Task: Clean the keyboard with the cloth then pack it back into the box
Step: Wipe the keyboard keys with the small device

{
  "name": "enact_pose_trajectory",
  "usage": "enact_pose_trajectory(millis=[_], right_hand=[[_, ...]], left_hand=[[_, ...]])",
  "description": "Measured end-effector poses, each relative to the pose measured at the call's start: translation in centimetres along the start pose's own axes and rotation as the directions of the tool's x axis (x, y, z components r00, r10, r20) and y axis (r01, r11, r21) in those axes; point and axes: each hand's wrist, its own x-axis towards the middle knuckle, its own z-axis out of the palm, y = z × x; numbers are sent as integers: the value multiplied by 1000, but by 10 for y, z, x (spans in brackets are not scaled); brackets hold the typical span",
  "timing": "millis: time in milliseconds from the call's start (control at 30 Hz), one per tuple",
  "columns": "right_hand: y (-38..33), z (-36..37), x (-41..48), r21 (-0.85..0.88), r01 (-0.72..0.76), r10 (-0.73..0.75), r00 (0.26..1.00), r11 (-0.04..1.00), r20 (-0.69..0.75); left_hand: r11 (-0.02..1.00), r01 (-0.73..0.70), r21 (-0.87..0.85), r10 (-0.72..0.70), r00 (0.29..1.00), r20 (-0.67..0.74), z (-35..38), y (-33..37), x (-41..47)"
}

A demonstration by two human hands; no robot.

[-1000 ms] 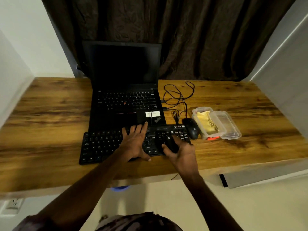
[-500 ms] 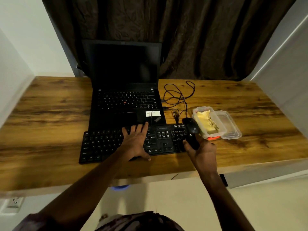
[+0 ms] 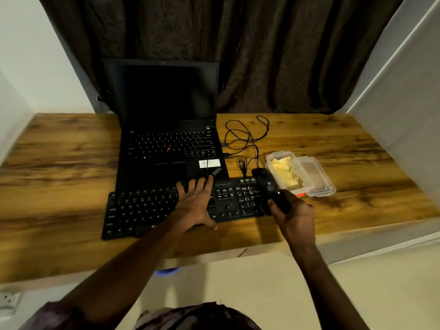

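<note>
Left hand [image 3: 194, 203] lies flat on the keyboard [image 3: 142, 210]; right hand [image 3: 297, 217] grips a dark cloth [image 3: 281, 201] beside the mouse [image 3: 264, 179].

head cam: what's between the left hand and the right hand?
Only bare keys of the keyboard, seen in the head view. The left hand rests flat on it; the right hand grips a dark object.
</note>
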Motion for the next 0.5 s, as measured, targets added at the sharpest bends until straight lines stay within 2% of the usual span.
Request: enact_pose_trajectory(millis=[100,267,400,500], right_hand=[[-15,10,-7,-33,67,-66,997,997,31],[-35,24,-15,111,48,-61,992,993,112],[-18,10,-3,147,20,-27,998,989,51],[-5,1,5,94,8,-8,1000,996,-1]], left_hand=[[1000,7,10,-7,1000,-1,1,3,1],[999,19,25,-20,1000,4,0,4,2],[1000,22,19,-22,1000,10,-2,5,1],[1000,28,9,-28,1000,10,-2,5,1]])
